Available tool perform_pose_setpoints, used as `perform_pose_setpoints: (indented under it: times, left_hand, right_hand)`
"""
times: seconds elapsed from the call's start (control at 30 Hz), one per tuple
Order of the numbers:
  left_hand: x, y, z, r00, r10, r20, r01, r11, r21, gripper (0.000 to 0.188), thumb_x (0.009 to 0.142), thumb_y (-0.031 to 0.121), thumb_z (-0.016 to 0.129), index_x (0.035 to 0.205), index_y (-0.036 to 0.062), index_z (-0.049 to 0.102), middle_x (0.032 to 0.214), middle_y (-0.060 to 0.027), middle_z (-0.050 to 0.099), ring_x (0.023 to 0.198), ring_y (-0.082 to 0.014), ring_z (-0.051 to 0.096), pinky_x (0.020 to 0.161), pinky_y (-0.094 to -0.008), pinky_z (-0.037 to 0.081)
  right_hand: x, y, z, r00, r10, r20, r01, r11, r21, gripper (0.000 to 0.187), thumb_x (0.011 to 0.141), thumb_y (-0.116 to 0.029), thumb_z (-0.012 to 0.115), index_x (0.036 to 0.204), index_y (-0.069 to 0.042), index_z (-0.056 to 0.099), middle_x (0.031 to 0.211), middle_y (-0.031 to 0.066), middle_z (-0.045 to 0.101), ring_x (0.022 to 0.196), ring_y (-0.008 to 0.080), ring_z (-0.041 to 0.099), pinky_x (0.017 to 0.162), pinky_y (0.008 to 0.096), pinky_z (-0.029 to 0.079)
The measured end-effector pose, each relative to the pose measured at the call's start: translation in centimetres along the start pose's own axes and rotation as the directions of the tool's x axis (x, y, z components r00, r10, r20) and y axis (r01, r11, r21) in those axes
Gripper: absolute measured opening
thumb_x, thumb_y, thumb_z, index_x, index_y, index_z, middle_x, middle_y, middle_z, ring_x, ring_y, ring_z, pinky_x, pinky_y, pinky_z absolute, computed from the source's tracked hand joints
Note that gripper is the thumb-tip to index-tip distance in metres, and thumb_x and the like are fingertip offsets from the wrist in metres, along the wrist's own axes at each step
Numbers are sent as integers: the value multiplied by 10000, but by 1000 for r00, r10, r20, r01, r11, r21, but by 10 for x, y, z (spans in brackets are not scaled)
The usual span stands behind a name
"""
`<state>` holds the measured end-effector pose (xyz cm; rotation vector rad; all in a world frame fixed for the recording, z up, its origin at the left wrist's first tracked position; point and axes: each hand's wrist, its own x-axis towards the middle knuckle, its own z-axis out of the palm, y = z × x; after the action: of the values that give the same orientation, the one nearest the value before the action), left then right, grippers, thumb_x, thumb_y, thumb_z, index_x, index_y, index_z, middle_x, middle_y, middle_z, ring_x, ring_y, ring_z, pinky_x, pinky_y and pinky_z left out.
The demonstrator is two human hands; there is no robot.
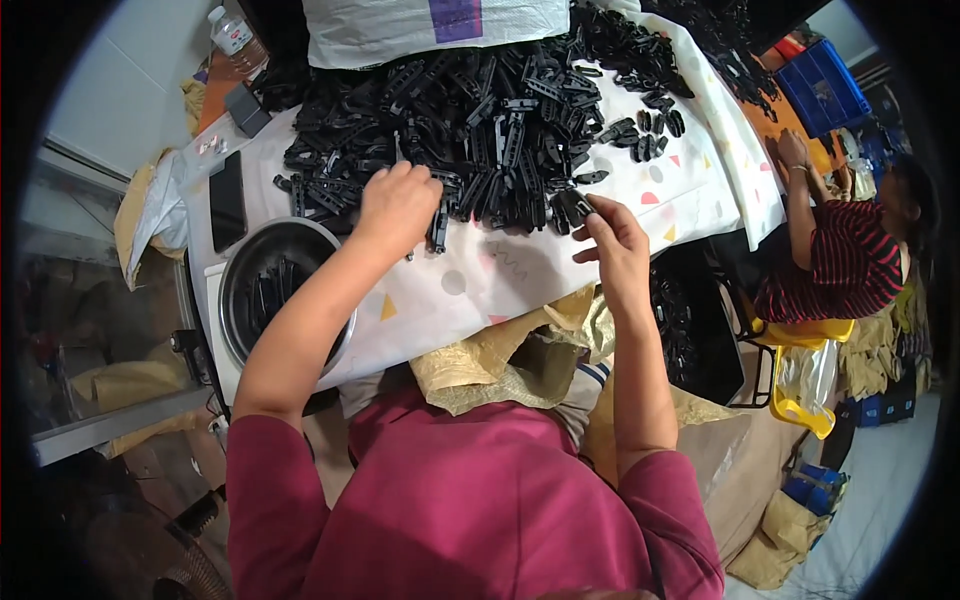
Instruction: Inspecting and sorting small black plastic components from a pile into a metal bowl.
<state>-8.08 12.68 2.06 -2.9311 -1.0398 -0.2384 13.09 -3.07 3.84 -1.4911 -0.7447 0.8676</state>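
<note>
A large heap of slender black plastic parts [520,105] covers the far half of the table. My left hand [400,205] reaches into the heap's near edge with its fingers curled together. Whatever the fingertips grip is hidden behind the knuckles. At the heap's near right corner, my right hand [617,245] pinches a black plastic part [570,208] between thumb and forefinger, its other fingers loosely bent. Near my left forearm stands a round metal bowl [327,240] with some black parts in it, on a white base [217,310].
A dark phone [228,202] and a small grey box [247,110] lie left of the heap, with a water bottle [238,42] behind. A white sack [440,35] sits at the back. Below right stands a black crate [725,345] of parts; a person [840,245] sits farther right.
</note>
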Motion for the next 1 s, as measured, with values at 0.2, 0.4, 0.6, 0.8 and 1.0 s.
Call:
perform_pose_setpoints:
  times: [0.2, 0.4, 0.6, 0.8, 1.0]
  left_hand:
    - [-5, 16, -38, 924, -101, 370, 372, 9, -928, 283, 831, 134, 623, 1075, -4, 578, 856, -35, 642, 707, -73, 573, 629, -191, 448]
    - [-16, 31, -72, 960, 54, 276, 271, 74, -960, 252, 841, 124, 609, 1051, -15, 611, 864, -26, 643, 756, -76, 582, 660, -207, 468]
    - [-24, 45, -79, 942, 123, -314, -308, 691, -654, 245, 751, 173, 670, 949, 30, 655, 786, -109, 645, 697, -260, 603, 625, -326, 485]
    - [-37, 51, -77, 939, 174, -297, -328, 713, -619, 377, 705, 191, 705, 1017, 7, 598, 814, -127, 633, 732, -276, 605, 677, -352, 484]
    - [-51, 43, -45, 976, 163, -147, -219, 726, -652, 388, 694, 163, 702, 1035, 31, 573, 794, -118, 616, 731, -288, 600, 699, -362, 476]
  right_hand:
    - [-22, -11, 28, 952, -188, 242, 153, 976, 158, 240, 845, 36, 540, 1085, 21, 554, 950, 95, 613, 836, 153, 609, 663, 257, 542]
    - [-25, -40, 43, 662, -654, 368, 747, 615, -251, 264, 681, 114, 654, 917, -3, 627, 900, 116, 620, 797, 207, 616, 643, 262, 511]
    - [-34, -28, 46, 552, -768, 324, 830, 467, -305, 272, 661, 95, 691, 907, 3, 616, 854, 124, 624, 757, 215, 621, 638, 269, 508]
    - [-39, -13, 43, 552, -780, 295, 826, 461, -325, 335, 630, 77, 674, 942, -27, 616, 856, 98, 609, 720, 246, 605, 603, 306, 504]
    - [-43, -17, 52, 783, -536, 315, 619, 620, -483, 344, 679, 37, 678, 1001, -29, 577, 902, 101, 593, 769, 242, 602, 648, 301, 493]
